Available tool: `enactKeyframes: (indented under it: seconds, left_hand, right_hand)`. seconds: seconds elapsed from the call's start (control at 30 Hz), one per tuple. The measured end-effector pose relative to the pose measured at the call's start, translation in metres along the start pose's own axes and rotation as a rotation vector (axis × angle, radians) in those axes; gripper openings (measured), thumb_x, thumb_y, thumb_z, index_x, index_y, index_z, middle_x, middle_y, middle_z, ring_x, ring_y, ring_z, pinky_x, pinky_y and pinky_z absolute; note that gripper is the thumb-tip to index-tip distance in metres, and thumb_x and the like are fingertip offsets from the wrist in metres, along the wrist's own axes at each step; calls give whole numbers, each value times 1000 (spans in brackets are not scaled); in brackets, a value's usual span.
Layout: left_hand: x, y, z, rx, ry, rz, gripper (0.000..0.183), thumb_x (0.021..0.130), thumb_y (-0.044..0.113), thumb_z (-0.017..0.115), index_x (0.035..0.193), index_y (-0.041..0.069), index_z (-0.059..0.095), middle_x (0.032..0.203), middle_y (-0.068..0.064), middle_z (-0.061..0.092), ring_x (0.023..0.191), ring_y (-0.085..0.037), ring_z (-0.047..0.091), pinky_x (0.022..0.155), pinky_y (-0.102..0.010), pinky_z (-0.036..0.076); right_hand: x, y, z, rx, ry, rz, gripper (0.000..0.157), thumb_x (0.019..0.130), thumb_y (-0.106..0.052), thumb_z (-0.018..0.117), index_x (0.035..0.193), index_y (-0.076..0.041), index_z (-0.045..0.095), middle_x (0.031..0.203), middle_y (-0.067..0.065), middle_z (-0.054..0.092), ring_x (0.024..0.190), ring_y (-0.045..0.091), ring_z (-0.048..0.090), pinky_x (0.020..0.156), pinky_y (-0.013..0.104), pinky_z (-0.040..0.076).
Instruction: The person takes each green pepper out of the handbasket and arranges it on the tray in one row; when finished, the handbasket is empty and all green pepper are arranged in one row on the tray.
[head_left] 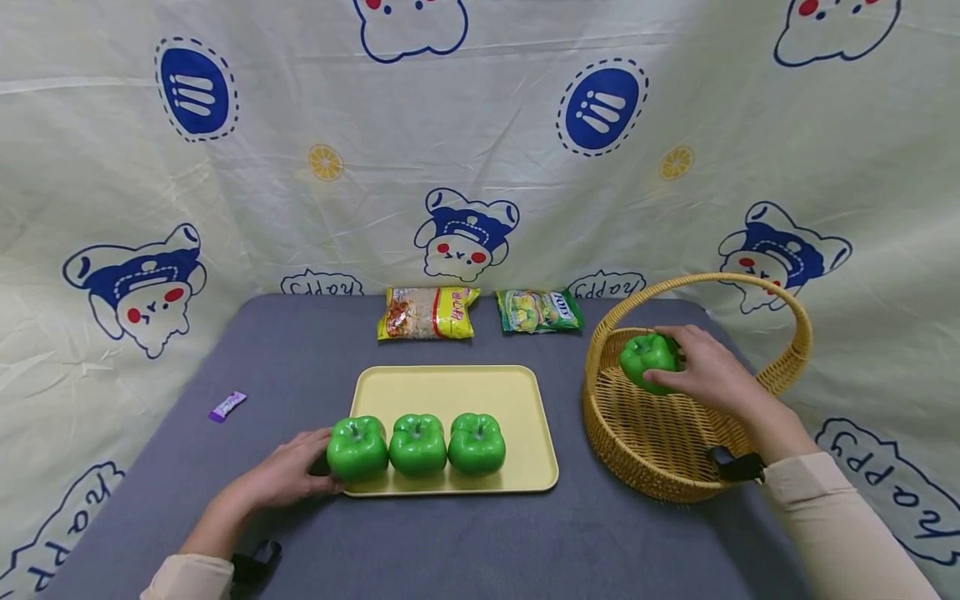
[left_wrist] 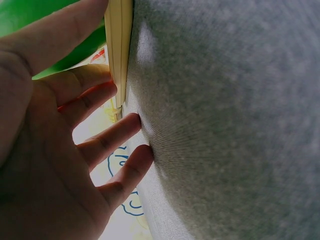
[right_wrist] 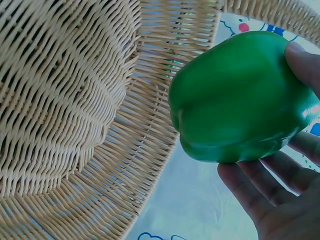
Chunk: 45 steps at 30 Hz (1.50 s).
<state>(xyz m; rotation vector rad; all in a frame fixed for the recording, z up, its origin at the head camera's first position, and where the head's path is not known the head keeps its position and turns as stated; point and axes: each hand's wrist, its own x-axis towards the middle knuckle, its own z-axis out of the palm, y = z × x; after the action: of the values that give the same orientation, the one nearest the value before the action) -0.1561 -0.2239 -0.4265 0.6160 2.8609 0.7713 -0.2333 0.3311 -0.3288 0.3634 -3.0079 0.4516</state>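
Note:
My right hand [head_left: 708, 367] grips a green bell pepper [head_left: 648, 363] between thumb and fingers, over the inside of a wicker basket [head_left: 626, 462]. The right wrist view has that pepper [right_wrist: 240, 100] beside the woven basket wall [right_wrist: 145, 110]. Three more green bell peppers, a left one [head_left: 357, 448], a middle one [head_left: 417, 445] and a right one [head_left: 477, 444], line the front of a yellow tray [head_left: 525, 400]. Beside the tray's left edge is my left hand [head_left: 288, 471], close to the left pepper. Its fingers are spread and nearly straight against the tray rim [left_wrist: 119, 50] and table.
Behind the tray lie a yellow snack bag [head_left: 429, 314] and a green snack bag [head_left: 538, 312]. A small purple packet [head_left: 227, 406] is on the grey table [head_left: 450, 550] at the left. The basket's tall handle [head_left: 705, 282] arches over its opening. A printed curtain hangs behind.

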Motion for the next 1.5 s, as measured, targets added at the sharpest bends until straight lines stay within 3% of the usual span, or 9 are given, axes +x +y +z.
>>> enactKeyframes:
  seconds: [0.2, 0.4, 0.6, 0.8, 0.97, 1.2, 1.37, 1.5]
  left_hand:
    - [0, 1, 0, -9, -10, -14, 73, 73, 34, 77, 130, -3, 51, 131, -22, 53, 122, -44, 46, 95, -64, 36]
    - [0, 1, 0, -5, -3, -8, 72, 73, 34, 77, 129, -3, 52, 131, -22, 53, 121, -44, 46, 94, -64, 36]
    - [0, 1, 0, 0, -2, 0, 71, 73, 34, 77, 129, -3, 52, 130, -21, 54, 121, -43, 47, 94, -64, 37]
    - [-1, 1, 0, 5, -6, 5, 72, 72, 35, 77, 129, -2, 52, 130, -21, 54, 120, -43, 47, 94, -63, 38]
    - [-1, 1, 0, 7, -3, 12, 72, 73, 35, 77, 129, -3, 52, 130, -21, 54, 121, -43, 47, 94, -63, 38]
    - [0, 1, -1, 5, 0, 12, 71, 73, 34, 77, 129, -3, 52, 129, -21, 55, 120, -43, 47, 95, -62, 38]
    - [0, 1, -1, -4, -7, 4, 71, 74, 34, 77, 129, -3, 52, 130, -21, 54, 121, -43, 46, 96, -63, 37]
    - [0, 1, -1, -4, -7, 7, 71, 74, 34, 77, 129, -3, 52, 130, -21, 54, 121, -43, 46, 96, -63, 37]
  right_hand:
    - [-19, -5, -4, 9, 73, -53, 81, 81, -51, 67, 140, -3, 38, 126, 23, 45, 106, 36, 49, 80, 52, 44]
    - [-36, -16, -5, 24, 162, -140, 76, 81, -42, 71, 139, -4, 40, 119, 18, 47, 99, 28, 50, 74, 43, 46]
    - [-51, -32, -8, 79, 187, -164, 76, 79, -37, 74, 141, -10, 40, 117, 14, 46, 99, 24, 49, 72, 33, 45]
    - [-60, -45, -2, 100, 231, -272, 76, 75, -24, 80, 140, -11, 43, 115, 9, 46, 97, 10, 44, 72, 20, 44]
    - [-63, -58, 6, 119, 257, -353, 75, 71, -20, 83, 136, -10, 46, 118, 6, 47, 99, 0, 39, 74, 17, 44]
    - [-63, -75, 21, 145, 249, -375, 76, 68, -21, 84, 134, -12, 47, 124, 2, 49, 107, 7, 43, 80, 26, 48]
    - [-61, -86, 36, 174, 195, -388, 75, 70, -24, 83, 134, -12, 46, 126, 4, 50, 111, 13, 44, 81, 39, 48]
    - [-59, -95, 48, 202, 135, -385, 74, 72, -26, 81, 135, -11, 45, 126, 5, 49, 109, 14, 46, 82, 42, 50]
